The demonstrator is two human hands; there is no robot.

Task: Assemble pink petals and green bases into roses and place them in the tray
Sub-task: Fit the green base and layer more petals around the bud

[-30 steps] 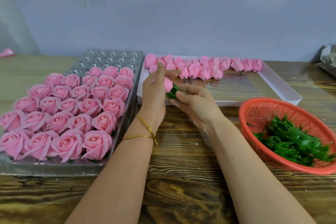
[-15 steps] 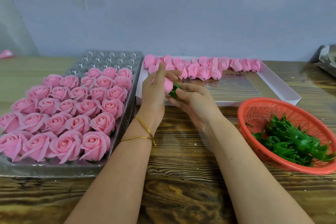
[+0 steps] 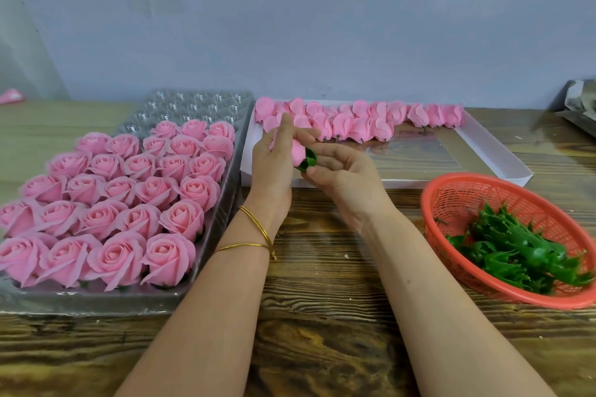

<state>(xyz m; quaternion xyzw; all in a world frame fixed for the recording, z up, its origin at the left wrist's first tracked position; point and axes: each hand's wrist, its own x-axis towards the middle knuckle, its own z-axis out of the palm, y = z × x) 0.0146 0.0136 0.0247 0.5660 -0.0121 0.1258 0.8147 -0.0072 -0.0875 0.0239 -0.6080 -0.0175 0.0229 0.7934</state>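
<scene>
Petals [image 3: 298, 151], pink and bud-shaped, meet a green base [image 3: 310, 161]. Left hand [image 3: 274, 167] grips the petals; right hand [image 3: 348, 177] pinches the base.

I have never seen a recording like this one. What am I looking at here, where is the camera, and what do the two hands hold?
There is no machine here: these are a person's two bare hands. The picture comes from a camera worn on the person's head, looking forward and down. On the wooden table stand a clear tray mostly filled with finished roses, a white box with a row of pink petal heads along its far side, and a red basket of green bases. The left hand holds one pink petal head. The right hand pinches a green base against its lower end, seemingly to join the two parts.
</scene>
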